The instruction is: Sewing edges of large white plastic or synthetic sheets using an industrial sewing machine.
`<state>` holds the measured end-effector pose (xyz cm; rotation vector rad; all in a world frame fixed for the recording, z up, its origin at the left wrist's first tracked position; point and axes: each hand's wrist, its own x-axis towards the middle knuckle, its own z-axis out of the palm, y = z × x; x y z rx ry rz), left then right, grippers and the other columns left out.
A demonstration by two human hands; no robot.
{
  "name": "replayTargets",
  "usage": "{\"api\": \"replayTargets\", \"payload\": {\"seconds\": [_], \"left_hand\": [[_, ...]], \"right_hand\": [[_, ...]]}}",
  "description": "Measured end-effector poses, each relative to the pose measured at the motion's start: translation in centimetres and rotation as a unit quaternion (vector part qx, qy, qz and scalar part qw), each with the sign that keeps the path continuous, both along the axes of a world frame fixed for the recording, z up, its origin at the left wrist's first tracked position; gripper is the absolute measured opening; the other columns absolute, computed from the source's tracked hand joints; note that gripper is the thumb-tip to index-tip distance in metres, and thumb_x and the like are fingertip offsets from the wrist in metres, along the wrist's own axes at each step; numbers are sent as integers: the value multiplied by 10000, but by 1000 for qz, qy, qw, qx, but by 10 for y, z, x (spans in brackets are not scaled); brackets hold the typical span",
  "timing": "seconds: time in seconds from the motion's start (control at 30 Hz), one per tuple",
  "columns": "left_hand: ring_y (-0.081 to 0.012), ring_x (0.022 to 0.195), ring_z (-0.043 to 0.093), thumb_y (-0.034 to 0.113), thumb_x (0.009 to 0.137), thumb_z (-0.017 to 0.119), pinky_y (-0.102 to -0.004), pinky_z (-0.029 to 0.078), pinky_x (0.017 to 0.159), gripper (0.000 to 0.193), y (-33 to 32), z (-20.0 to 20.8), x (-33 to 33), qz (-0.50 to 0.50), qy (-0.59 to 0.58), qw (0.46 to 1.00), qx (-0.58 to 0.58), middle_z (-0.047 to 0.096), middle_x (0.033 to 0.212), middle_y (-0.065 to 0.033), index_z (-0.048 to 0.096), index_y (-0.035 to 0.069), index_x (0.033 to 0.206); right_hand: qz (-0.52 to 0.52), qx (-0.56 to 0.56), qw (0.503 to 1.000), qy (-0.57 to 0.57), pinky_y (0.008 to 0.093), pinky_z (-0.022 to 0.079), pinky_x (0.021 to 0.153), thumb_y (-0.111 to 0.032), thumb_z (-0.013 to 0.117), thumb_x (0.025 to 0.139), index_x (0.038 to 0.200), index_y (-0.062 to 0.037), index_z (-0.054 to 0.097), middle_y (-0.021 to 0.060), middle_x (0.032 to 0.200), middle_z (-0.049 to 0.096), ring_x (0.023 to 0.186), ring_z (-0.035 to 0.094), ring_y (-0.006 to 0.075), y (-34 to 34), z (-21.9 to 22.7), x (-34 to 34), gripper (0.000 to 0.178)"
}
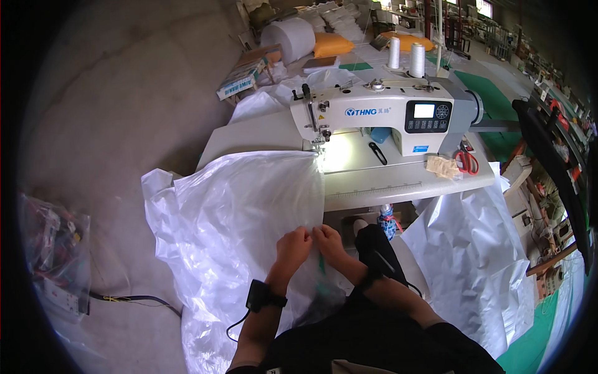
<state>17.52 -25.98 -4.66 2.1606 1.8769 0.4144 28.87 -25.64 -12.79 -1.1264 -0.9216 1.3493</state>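
A large sheet of shiny white plastic-like fabric (230,206) hangs over the left part of the sewing table and down across my lap. Its upper right corner runs under the needle of a white sewing machine (349,106), where a lamp lights the bed. Close together at the sheet's right edge, my left hand (294,246) and my right hand (328,242) both have their fingers closed on it, just in front of the table (374,187). The fingertips themselves are partly hidden.
Black thread snips (377,153) lie on the machine bed. Red-handled scissors (467,162) and a beige scrap (442,166) rest at the table's right end. Two thread cones (417,60) stand behind the machine. More white sheeting (473,243) hangs at the right; a black cable (134,298) crosses the floor.
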Motion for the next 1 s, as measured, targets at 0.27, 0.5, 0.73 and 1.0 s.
{"api": "replayTargets", "payload": {"seconds": [0.27, 0.5, 0.73, 1.0], "left_hand": [[-266, 678, 638, 250, 775, 651, -342, 496, 643, 243, 11, 24, 7, 93, -172, 979, 48, 637, 726, -143, 617, 15, 827], [-333, 723, 611, 205, 781, 637, -441, 478, 667, 178, 5, -2, -2, -15, -233, 972, -7, 612, 747, -126, 607, 43, 849], [-357, 680, 599, 123, 810, 570, -461, 471, 621, 81, -18, 33, 17, -96, 13, 973, 210, 594, 756, -145, 539, 50, 823], [-358, 674, 620, 222, 844, 586, -459, 481, 612, 154, -31, 16, 20, -174, 17, 983, 64, 626, 699, -141, 576, 69, 838]], "right_hand": [[-48, 48, 987, -143, 290, 415, 570, -206, 523, 918, 823, -2, 542, 24, 640, 482, 612, 434, 84, -6, 10, 17, 226], [-52, 63, 977, -197, 299, 432, 597, -209, 521, 919, 835, 9, 531, 64, 651, 516, 619, 476, 114, -7, 2, 16, 234], [-82, 94, 973, -193, 395, 438, 626, -212, 517, 912, 797, 11, 497, 226, 712, 532, 664, 524, 383, -6, 4, 16, 251], [15, -16, 998, -62, 255, 388, 494, -254, 538, 925, 769, -20, 560, -2, 633, 547, 584, 483, 37, 12, 18, 29, 282]]}}
